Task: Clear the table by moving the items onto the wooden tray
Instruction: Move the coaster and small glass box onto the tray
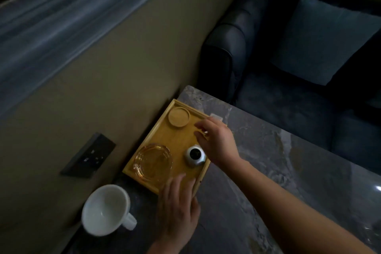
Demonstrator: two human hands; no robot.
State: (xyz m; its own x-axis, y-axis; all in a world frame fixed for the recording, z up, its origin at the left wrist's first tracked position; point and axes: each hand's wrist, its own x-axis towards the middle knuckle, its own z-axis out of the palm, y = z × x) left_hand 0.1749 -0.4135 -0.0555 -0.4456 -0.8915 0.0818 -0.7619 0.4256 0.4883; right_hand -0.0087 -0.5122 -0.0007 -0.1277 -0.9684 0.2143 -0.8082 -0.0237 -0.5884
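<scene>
The wooden tray [158, 140] lies on the marble table against the wall. On it are a round wooden coaster [178, 117], an amber glass ashtray [153, 162] and a small silver pot with a dark top [194, 154]. My right hand [216, 142] hovers over the tray's right side with its fingers curled. Something small glints between thumb and finger, but I cannot tell what it is. A pale object [216, 117] peeks out just beyond the fingers at the tray's far edge. My left hand [178, 206] rests flat on the tray's near corner, fingers apart. A white mug [106, 209] stands on the table left of that hand.
The grey marble table [268, 171] runs to the right and towards me. A beige wall with a dark socket plate [88, 155] borders the tray and mug on the left. A dark sofa with a grey cushion [321, 39] stands beyond the table's far edge.
</scene>
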